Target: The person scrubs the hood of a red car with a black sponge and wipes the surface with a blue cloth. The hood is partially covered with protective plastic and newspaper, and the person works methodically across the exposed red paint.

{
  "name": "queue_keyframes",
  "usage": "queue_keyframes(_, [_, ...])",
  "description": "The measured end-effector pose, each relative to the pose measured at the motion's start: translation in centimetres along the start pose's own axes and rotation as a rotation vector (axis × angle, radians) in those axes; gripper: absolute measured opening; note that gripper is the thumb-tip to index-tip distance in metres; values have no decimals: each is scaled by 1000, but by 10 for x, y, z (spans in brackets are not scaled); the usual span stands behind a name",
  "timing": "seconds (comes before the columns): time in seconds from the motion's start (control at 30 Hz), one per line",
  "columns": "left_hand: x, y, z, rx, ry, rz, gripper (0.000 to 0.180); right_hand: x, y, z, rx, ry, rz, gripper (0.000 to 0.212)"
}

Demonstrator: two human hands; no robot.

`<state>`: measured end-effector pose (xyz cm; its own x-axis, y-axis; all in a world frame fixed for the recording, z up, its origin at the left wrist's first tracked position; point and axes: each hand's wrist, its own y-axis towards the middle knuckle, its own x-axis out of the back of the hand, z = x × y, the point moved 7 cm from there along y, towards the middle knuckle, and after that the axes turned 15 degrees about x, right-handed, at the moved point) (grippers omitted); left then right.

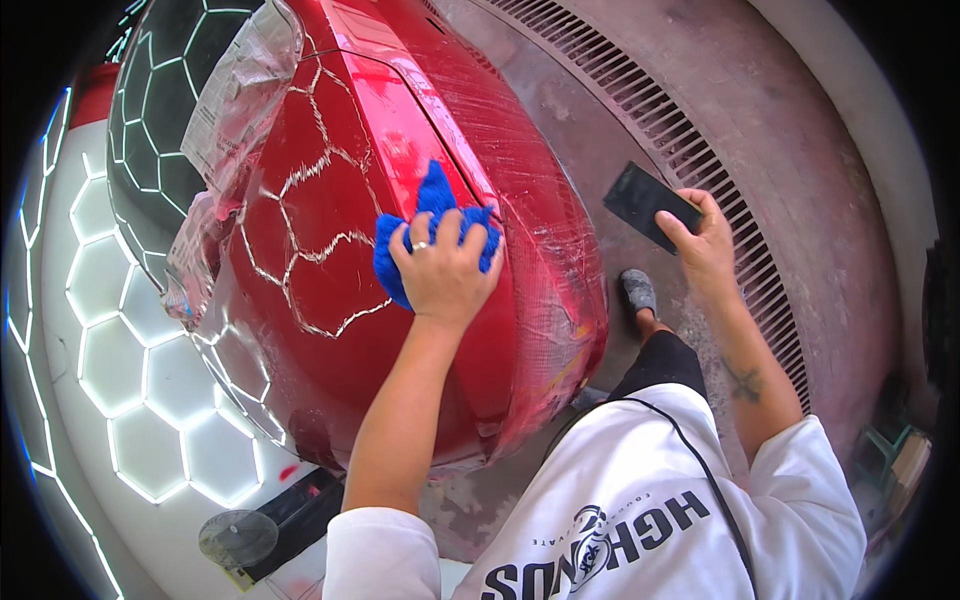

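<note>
My left hand (pixel 443 263), with a ring on one finger, presses a crumpled blue microfiber cloth (pixel 392 262) against the glossy red car body (pixel 330 225). The cloth bunches out around my fingers, close to a dark panel seam. Off to the right, away from the car, my right hand (pixel 708 243) grips a dark flat rectangular thing (pixel 645 203) that looks like a phone, thumb on its face. Bright hexagon light lines reflect in the red paint to the left of the cloth.
Masking paper and film (pixel 235 110) cover part of the car's glass at the upper left. Clear film (pixel 545 250) clings to the right flank. A floor grate (pixel 690 150) curves along the right. A round fan (pixel 238 538) stands at the lower left. My shoe (pixel 638 291) is beside the car.
</note>
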<state>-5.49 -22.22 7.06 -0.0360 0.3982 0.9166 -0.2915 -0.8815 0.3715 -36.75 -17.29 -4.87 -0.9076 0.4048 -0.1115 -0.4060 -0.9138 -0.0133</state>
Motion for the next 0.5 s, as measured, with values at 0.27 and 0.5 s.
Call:
queue_keyframes(0.27, [45,-172,23,8,-193,-10,25,-113,-94,-8,194,-61,119,18])
queue_keyframes(0.5, [32,-130,164,328,-85,-121,32,-215,-140,27,594,-505,308,69])
